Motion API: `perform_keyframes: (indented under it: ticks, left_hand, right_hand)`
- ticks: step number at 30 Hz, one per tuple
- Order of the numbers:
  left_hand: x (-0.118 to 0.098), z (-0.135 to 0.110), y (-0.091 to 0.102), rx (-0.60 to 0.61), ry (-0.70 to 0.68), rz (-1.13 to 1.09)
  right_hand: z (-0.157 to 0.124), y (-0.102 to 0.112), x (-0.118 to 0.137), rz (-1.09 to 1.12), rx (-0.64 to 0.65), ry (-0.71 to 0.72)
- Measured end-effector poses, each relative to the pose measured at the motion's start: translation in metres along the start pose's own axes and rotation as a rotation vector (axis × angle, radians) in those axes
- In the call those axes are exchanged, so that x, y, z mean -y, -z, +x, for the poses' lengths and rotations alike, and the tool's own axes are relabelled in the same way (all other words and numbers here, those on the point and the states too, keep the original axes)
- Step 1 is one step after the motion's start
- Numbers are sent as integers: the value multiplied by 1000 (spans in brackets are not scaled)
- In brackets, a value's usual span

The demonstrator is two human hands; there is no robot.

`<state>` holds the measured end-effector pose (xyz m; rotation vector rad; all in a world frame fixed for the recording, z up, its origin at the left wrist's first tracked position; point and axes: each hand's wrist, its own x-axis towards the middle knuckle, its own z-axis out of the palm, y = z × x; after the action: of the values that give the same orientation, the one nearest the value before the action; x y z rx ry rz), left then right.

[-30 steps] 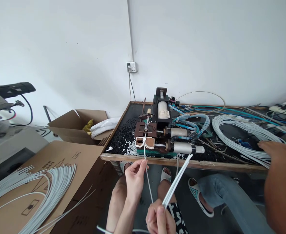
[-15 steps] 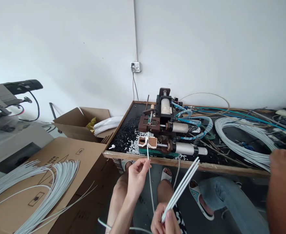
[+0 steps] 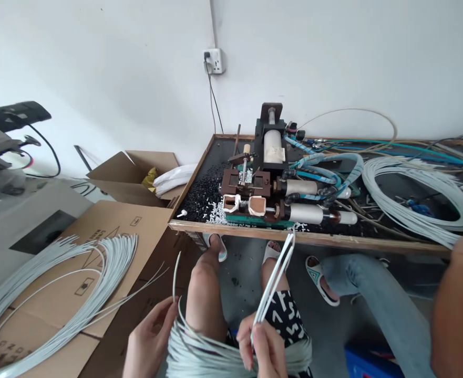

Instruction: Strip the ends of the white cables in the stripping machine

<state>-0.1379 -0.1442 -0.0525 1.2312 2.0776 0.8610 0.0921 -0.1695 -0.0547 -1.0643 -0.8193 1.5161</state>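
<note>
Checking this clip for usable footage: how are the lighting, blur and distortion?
Head view: soft, even lighting, faint shadows on the white wall, no strong glare. Head view: the pale grey wire bundle looks fairly sharp; wide-angle stretching shows at the frame's edges, as on the brown cardboard sheet.

Left hand (image 3: 150, 341), right hand (image 3: 265, 349), both gripping

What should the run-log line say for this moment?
left hand: white cable end | right hand: white cable lengths | lap: white cable bundle | wooden bench: pneumatic machine
</note>
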Motion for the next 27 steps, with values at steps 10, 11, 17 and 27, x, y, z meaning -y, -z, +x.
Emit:
perform_keyframes:
  ticks: [10,11,17,27]
  left_hand:
    - [-84,-23,-18,235,-333,-120]
    - [-104,-26,-28,291,-426,-171]
    - [-160,-28,-76,440,-666,-289]
    - [-163,7,-108,182,-327,-665]
  right_hand:
    - [9,-5,15,-59,47,6]
    - [9,-6,18,-44,14,-18]
    - [15,11,29,-135,-289,8]
    - [20,24,30,-91,-490,314]
